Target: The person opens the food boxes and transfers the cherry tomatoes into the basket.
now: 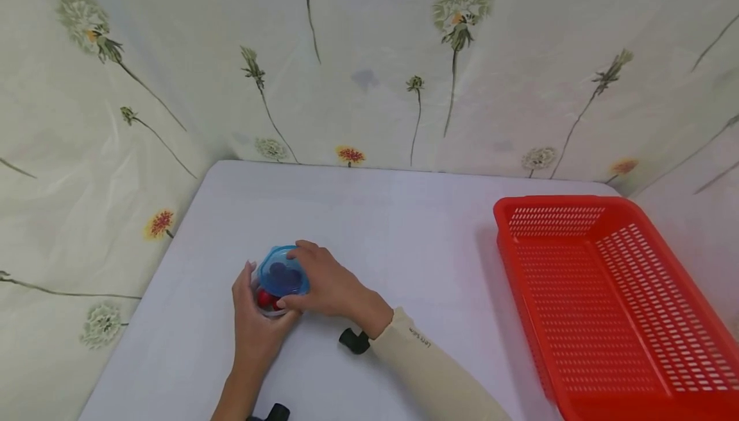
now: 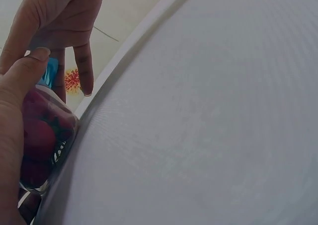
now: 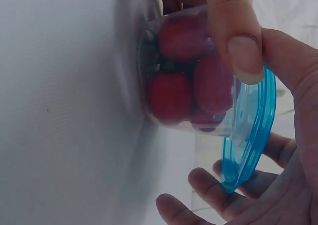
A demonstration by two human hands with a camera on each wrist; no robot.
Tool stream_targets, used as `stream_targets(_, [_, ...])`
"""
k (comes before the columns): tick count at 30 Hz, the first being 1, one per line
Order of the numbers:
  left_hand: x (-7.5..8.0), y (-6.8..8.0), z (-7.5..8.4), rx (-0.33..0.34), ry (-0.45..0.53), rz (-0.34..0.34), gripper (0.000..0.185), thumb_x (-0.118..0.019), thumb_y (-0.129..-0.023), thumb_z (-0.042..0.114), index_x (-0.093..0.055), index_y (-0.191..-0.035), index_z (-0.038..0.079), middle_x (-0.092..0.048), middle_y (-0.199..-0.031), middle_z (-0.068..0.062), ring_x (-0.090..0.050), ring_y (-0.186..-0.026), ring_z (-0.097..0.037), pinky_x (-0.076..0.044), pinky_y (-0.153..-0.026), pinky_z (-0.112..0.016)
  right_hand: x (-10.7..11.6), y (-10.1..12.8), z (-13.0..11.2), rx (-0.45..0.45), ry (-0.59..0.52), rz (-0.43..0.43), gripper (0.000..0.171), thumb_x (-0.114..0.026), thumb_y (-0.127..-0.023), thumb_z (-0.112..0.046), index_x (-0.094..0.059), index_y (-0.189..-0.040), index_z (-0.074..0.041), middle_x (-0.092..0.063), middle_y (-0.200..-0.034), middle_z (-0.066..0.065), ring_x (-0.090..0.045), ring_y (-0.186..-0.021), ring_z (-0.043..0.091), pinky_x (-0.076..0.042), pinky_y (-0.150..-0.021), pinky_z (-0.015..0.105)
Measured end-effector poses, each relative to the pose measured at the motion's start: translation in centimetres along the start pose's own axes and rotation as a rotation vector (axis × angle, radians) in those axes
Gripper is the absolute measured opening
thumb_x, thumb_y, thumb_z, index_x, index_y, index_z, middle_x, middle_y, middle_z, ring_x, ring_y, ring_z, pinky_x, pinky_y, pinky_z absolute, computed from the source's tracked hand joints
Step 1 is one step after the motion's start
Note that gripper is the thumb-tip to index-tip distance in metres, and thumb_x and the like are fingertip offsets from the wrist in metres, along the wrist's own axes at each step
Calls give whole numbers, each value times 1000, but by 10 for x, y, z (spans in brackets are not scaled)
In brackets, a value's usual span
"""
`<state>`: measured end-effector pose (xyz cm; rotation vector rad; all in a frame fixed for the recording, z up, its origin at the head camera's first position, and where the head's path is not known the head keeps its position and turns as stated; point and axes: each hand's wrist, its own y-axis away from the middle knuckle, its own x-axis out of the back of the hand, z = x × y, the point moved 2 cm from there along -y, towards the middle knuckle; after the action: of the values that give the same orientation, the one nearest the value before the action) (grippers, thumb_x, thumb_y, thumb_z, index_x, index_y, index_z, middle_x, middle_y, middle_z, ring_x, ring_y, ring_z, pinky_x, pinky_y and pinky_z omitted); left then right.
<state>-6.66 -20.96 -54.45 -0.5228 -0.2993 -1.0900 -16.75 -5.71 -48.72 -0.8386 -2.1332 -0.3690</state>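
A small clear container (image 1: 267,299) of red round fruits stands on the white table (image 1: 404,235), left of centre. A blue lid (image 1: 280,274) sits tilted on it, one edge raised off the rim. My left hand (image 1: 254,309) holds the container from the near left, its thumb up the side. My right hand (image 1: 312,280) grips the lid from the right, fingers curled over its far edge. In the right wrist view the lid (image 3: 248,135) stands clear of the container (image 3: 184,81) on one side. The left wrist view shows my thumb (image 2: 25,71) on the container (image 2: 44,135).
A large red slotted basket (image 1: 554,201) with nothing in it stands at the table's right side. Floral cloth (image 1: 369,55) hangs behind and to the left of the table. Black wrist mounts (image 1: 353,341) show near my forearms.
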Motion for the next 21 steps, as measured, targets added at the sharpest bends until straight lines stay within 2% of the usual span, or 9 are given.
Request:
stream_targets(6, [-1, 1, 0, 14, -1, 2, 118, -97, -75, 21, -22, -166, 15, -30, -164, -9, -39, -146, -34, -37, -114, -64, 1, 2, 6, -60, -119, 12, 85, -82, -88, -42, -40, -155, -11, -41, -157, 4, -46, -134, 20, -49, -106, 39])
stream_targets(10, [-2, 1, 1, 11, -7, -1, 119, -97, -75, 23, -21, -166, 15, -29, -164, -10, -37, -147, -33, -36, -115, -65, 6, 7, 11, -112, -177, 5, 95, -83, -87, -43, -31, -161, -11, -41, -156, 4, -46, -132, 22, -52, -103, 43])
stream_targets(14, [-2, 0, 1, 19, -18, 3, 120, -97, -75, 29, -20, -166, 16, -31, -163, -10, -40, -146, -30, -39, -113, -62, 13, 15, 19, -176, -201, -17, 106, -83, -85, -48, -24, -165, -12, -36, -161, 6, -45, -137, 26, -52, -105, 49])
stream_targets(21, [-1, 0, 1, 9, -13, 15, 121, -98, -74, 30, -21, -166, 16, -33, -162, -10, -42, -144, -30, -46, -107, -60, 29, 30, 31, -187, -163, -8, 106, -84, -84, -44, -25, -165, -12, -34, -164, 8, -43, -140, 30, -52, -103, 54])
